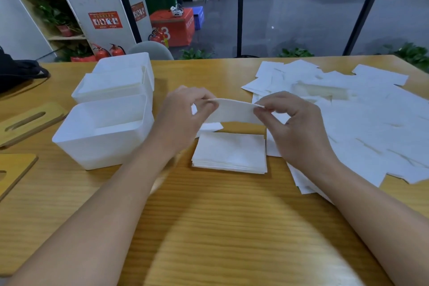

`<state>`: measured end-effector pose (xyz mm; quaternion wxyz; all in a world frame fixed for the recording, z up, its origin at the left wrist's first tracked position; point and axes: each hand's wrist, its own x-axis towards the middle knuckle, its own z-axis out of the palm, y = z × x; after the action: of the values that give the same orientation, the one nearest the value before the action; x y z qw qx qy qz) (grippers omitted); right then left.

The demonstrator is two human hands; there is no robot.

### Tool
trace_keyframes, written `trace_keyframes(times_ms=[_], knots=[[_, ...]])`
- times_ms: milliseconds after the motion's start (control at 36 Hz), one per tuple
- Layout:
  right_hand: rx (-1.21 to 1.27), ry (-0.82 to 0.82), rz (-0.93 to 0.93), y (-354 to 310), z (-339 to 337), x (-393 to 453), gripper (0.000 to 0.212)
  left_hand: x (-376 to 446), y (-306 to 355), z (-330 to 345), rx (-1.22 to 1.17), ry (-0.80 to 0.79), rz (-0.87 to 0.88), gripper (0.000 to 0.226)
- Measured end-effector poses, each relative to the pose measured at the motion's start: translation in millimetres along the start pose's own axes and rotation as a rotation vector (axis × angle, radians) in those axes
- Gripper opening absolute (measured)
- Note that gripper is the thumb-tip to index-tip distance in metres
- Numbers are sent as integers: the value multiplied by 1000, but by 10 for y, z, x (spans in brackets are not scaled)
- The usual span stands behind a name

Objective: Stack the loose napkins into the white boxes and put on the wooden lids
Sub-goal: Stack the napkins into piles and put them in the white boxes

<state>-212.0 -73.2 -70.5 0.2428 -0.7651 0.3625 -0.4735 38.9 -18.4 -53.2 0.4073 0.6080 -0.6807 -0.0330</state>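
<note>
Pinching opposite ends of one napkin (pixel 234 112), the left hand (pixel 183 116) and right hand (pixel 294 127) hold it sagging just above the neat stack (pixel 229 152). Light and limp, it probably handles best by its edges. Both forearms reach forward; white boxes (pixel 104 130) stand left of the fingers.

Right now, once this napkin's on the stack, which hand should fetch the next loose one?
Right hand, probably: the loose napkins lie directly beside it, while the left hand sits nearer the white boxes.
</note>
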Motion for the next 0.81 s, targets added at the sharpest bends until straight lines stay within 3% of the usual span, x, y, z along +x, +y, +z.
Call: trace_keyframes(times_ms=[111, 250, 333, 500, 806], knots=[[166, 8, 121, -41, -66, 22, 17, 55, -24, -26, -261, 6, -78, 20], [152, -11, 203, -78, -98, 33, 18, 31, 29, -30, -349, -71, -139, 14], [139, -123, 325, -42, -94, 14, 5, 25, -13, -69, -272, -198, -226, 13], [-84, -304, 332, 25, -56, -30, 25, -22, -13, -113, -81, -443, -294, 40], [-192, -385, 241, 30, -16, -75, 26, -26, -84, -84, 4, -506, -291, 34]])
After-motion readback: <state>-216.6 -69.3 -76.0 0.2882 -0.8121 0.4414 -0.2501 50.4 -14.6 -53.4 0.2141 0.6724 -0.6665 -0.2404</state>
